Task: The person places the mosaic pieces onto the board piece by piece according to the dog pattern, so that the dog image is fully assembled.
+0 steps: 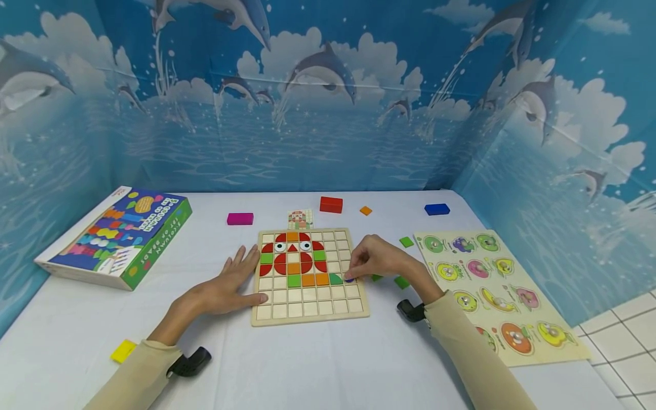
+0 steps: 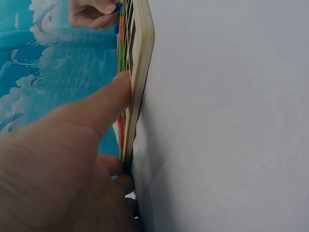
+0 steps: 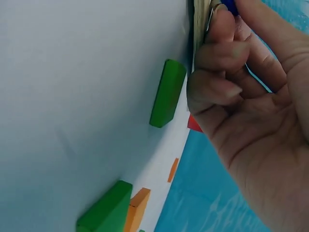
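A wooden grid board lies mid-table, its upper cells filled with red, white, green and orange tiles, two of them bearing eyes. Below these runs a row of green and orange tiles, ending in a green leaf-shaped piece. My right hand pinches a small blue tile between thumb and index finger over the cell right of that piece. On the board's left side rests my left hand, fingers spread along the edge and thumb on the rim. Just behind the board is a small pattern card.
Green tiles lie right of the board. Behind it are magenta, red, orange and blue pieces. A toy box stands left, a fruit puzzle board right, and a yellow piece by the left sleeve.
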`<state>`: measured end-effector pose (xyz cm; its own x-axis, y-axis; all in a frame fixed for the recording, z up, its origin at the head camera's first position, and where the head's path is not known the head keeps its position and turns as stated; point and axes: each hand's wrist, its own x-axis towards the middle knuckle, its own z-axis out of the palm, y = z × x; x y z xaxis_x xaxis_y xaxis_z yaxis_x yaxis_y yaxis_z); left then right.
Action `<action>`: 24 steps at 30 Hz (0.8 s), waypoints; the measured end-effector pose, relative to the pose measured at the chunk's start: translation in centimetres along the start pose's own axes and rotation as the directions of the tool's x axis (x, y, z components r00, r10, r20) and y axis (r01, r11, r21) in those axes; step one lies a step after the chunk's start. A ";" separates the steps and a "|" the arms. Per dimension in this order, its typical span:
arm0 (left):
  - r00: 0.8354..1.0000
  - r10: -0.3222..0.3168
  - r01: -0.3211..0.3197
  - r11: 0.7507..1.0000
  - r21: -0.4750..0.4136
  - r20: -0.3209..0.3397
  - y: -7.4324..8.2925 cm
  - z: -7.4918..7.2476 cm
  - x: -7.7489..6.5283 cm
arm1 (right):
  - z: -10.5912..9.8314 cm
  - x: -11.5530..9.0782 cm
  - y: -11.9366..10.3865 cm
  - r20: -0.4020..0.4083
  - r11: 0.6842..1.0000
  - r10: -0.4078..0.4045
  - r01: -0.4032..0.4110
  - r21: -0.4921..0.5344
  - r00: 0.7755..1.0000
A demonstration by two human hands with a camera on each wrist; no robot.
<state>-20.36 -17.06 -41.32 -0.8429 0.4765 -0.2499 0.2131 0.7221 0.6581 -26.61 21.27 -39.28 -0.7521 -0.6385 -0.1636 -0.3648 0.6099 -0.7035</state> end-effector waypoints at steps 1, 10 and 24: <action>1.000 0.001 -0.001 1.000 0.000 0.000 0.0 0.0 0.0 | 0.0 0.0 -0.1 -0.004 1.000 0.004 -0.004 -0.007 1.000; 1.000 -0.003 0.003 1.000 -0.007 0.001 0.1 0.0 0.0 | 0.2 0.0 -0.8 -0.045 1.000 0.017 -0.018 -0.022 0.999; 1.000 0.005 -0.005 1.000 -0.015 -0.001 0.1 -0.1 -0.2 | 0.2 0.1 -0.9 -0.014 1.000 0.003 -0.003 0.020 1.000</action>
<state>-20.19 -17.07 -41.14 -0.8424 0.4796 -0.2457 0.2100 0.7121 0.6700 -26.21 20.57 -38.75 -0.7607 -0.6300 -0.1564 -0.3517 0.6025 -0.7164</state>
